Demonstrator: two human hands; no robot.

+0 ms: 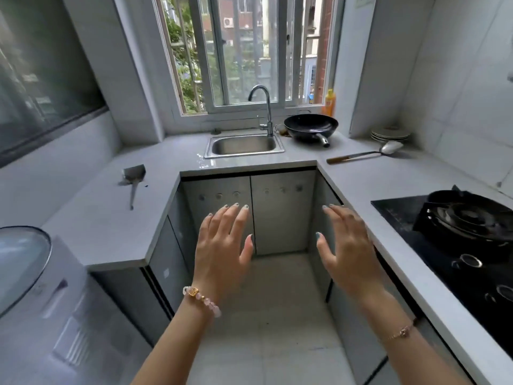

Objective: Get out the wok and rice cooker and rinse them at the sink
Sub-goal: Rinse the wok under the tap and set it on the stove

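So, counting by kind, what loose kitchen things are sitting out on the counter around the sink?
Wok: 1
Spatula: 1
Ladle: 1
Yellow bottle: 1
Stack of plates: 1
Total: 5
Something small beside the tap is too blurred to count.
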